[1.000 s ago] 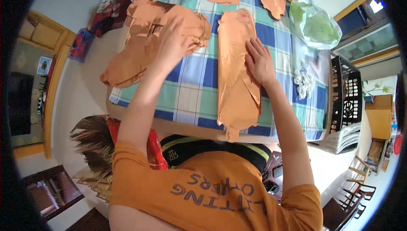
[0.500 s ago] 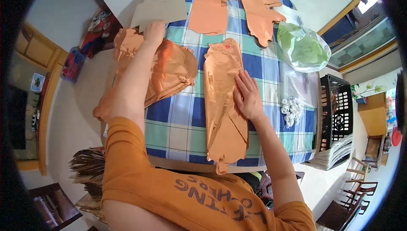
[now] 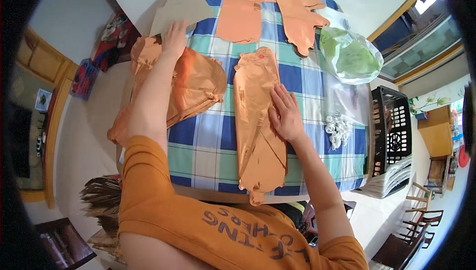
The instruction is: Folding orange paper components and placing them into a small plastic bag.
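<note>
Flat under my right hand [image 3: 287,116] lies a stack of long copper-coloured foil balloons [image 3: 253,101], uninflated; the fingers are stretched along its right side. My left hand [image 3: 173,41] reaches to the far left, its fingers on the near edge of a grey-beige cardboard sheet [image 3: 181,11], which looks tilted. The thumb's grip is hidden. Below that forearm spreads a crumpled pile of copper foil balloons [image 3: 196,81], partly covered by the arm. Two more flat foil shapes, a squarish one [image 3: 240,19] and a branched one [image 3: 300,19], rest at the far side.
A checked cloth [image 3: 310,86] covers the bed-like surface. At the right are a green-and-white plastic bag [image 3: 349,54], a clump of white ribbon-like pieces [image 3: 338,131] and a black slotted crate [image 3: 394,126]. Stacked brown sheets [image 3: 101,195] stand at the lower left.
The cardboard sheet has shifted and tilted under my left hand, whose fingers now reach further over it. My right hand stays flat on the foil stack. The whole view has drifted slightly.
</note>
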`<action>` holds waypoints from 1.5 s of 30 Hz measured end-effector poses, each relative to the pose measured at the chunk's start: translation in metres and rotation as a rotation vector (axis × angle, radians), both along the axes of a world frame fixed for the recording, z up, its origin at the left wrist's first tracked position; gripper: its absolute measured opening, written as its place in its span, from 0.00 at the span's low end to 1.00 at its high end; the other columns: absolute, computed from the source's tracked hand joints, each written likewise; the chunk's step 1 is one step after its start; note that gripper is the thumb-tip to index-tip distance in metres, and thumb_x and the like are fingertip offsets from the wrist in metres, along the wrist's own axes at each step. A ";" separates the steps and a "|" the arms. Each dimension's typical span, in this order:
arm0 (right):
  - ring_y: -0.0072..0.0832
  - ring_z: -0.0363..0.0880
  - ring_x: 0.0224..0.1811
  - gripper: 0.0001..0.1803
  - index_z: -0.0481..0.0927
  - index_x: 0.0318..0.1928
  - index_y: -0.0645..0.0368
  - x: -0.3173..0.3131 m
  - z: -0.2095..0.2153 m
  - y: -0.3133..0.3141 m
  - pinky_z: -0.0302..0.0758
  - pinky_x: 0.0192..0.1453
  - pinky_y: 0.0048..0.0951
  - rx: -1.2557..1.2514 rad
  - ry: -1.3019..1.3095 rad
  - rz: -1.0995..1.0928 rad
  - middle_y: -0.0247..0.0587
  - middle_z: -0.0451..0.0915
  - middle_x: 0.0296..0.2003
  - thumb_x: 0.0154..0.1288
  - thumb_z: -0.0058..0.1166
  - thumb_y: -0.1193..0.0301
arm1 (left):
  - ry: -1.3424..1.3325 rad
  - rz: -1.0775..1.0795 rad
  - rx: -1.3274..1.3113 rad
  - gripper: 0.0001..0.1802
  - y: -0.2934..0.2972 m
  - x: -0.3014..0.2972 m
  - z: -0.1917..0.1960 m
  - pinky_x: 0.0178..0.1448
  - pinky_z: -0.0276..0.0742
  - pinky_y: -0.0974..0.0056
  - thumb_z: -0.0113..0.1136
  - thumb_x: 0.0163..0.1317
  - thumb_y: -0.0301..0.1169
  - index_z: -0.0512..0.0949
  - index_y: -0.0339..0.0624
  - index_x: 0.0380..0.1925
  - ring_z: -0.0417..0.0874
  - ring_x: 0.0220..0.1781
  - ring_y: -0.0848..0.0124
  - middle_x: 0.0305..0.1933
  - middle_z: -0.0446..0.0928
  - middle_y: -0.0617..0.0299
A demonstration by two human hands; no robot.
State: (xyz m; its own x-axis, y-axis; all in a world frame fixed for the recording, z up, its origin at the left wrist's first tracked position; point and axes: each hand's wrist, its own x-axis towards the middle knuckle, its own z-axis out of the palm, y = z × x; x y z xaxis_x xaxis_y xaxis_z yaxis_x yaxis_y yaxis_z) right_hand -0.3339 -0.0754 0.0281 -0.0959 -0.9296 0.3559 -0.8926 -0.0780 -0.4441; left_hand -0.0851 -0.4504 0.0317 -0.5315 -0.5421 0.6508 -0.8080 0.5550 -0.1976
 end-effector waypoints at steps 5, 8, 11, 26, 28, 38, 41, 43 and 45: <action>0.44 0.57 0.73 0.27 0.68 0.64 0.63 -0.006 0.000 0.005 0.52 0.74 0.50 -0.010 -0.009 -0.033 0.50 0.65 0.67 0.66 0.49 0.68 | -0.301 0.311 0.682 0.18 0.013 -0.034 0.036 0.60 0.73 0.51 0.44 0.65 0.28 0.69 0.39 0.55 0.75 0.60 0.52 0.61 0.70 0.49; 0.44 0.57 0.73 0.27 0.68 0.65 0.63 -0.003 0.003 0.003 0.52 0.74 0.50 0.016 -0.012 -0.024 0.50 0.65 0.67 0.66 0.49 0.68 | -0.097 0.166 0.369 0.15 -0.009 -0.012 0.012 0.57 0.76 0.51 0.45 0.65 0.27 0.74 0.39 0.49 0.78 0.56 0.52 0.55 0.75 0.48; 0.45 0.57 0.73 0.27 0.68 0.65 0.62 -0.002 0.003 0.002 0.52 0.74 0.50 0.012 -0.019 -0.010 0.51 0.65 0.67 0.66 0.49 0.68 | -0.008 0.068 0.092 0.11 -0.022 -0.005 -0.002 0.50 0.79 0.50 0.45 0.65 0.28 0.78 0.40 0.38 0.82 0.48 0.51 0.46 0.80 0.48; 0.33 0.74 0.57 0.24 0.68 0.65 0.60 -0.018 0.008 0.015 0.69 0.61 0.33 -0.157 -0.780 -0.175 0.48 0.76 0.54 0.70 0.48 0.69 | 0.345 -0.716 0.074 0.05 0.251 -0.017 0.062 0.39 0.77 0.59 0.62 0.51 0.23 0.77 0.40 0.28 0.78 0.39 0.59 0.36 0.75 0.58; 0.29 0.78 0.51 0.26 0.65 0.67 0.59 -0.018 0.016 0.020 0.72 0.56 0.29 -0.114 -1.107 -0.195 0.45 0.79 0.50 0.70 0.48 0.69 | 0.323 -0.751 0.184 0.06 0.301 -0.008 0.033 0.40 0.78 0.61 0.64 0.49 0.24 0.78 0.40 0.28 0.79 0.41 0.60 0.37 0.76 0.59; 0.16 0.75 0.35 0.34 0.58 0.71 0.53 -0.022 0.020 0.053 0.72 0.38 0.20 0.221 -0.994 -0.177 0.33 0.79 0.32 0.66 0.53 0.77 | 0.404 -0.594 0.564 0.16 0.333 -0.030 0.040 0.61 0.70 0.52 0.63 0.60 0.35 0.78 0.39 0.45 0.75 0.58 0.52 0.54 0.76 0.50; 0.15 0.75 0.35 0.34 0.59 0.70 0.54 -0.012 0.018 0.060 0.71 0.37 0.19 0.238 -0.819 -0.224 0.32 0.78 0.31 0.65 0.53 0.77 | 0.242 -0.618 0.590 0.19 0.300 -0.066 0.011 0.69 0.62 0.52 0.59 0.64 0.40 0.76 0.41 0.50 0.69 0.66 0.55 0.60 0.73 0.51; 0.18 0.76 0.32 0.33 0.61 0.69 0.54 -0.010 0.006 0.066 0.73 0.36 0.22 0.189 -0.613 -0.301 0.34 0.79 0.31 0.63 0.53 0.76 | 0.187 -0.626 0.661 0.20 0.300 -0.084 -0.001 0.71 0.59 0.51 0.57 0.66 0.41 0.75 0.41 0.52 0.67 0.68 0.57 0.61 0.72 0.52; 0.30 0.80 0.42 0.32 0.65 0.67 0.55 0.012 0.023 0.067 0.76 0.46 0.29 0.192 -0.572 -0.381 0.43 0.80 0.41 0.61 0.55 0.77 | 0.127 -0.622 0.732 0.21 0.302 -0.088 -0.003 0.73 0.57 0.51 0.54 0.67 0.42 0.74 0.41 0.54 0.66 0.70 0.58 0.62 0.72 0.53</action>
